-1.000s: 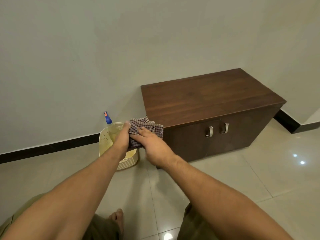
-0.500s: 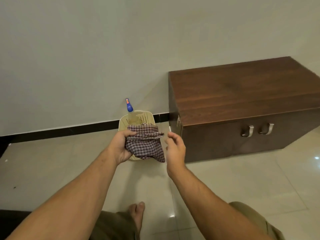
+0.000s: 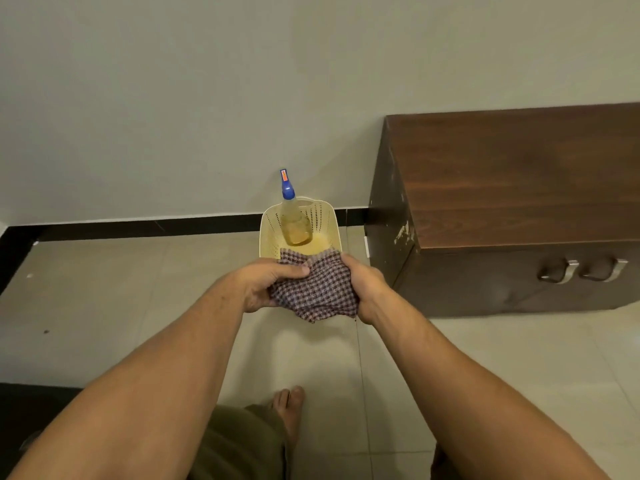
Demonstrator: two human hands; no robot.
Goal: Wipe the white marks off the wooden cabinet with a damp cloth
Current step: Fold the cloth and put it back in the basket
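A dark wooden cabinet point(image 3: 512, 181) stands against the wall at the right, with two metal door handles. White marks point(image 3: 403, 233) show on its left side near the front corner. I hold a bunched checked cloth point(image 3: 317, 289) in front of me over the floor, left of the cabinet. My left hand point(image 3: 266, 282) grips its left side and my right hand point(image 3: 365, 285) grips its right side.
A cream perforated basket point(image 3: 329, 220) sits on the tiled floor by the wall, just beyond the cloth. A spray bottle point(image 3: 292, 220) with a blue nozzle and yellowish liquid leans in it. A black skirting runs along the wall. My bare foot point(image 3: 289, 410) is below.
The view has swung left, so the cabinet sits farther right and its left side shows. My right hand, open beside the cloth half a second ago, now grips it together with my left.
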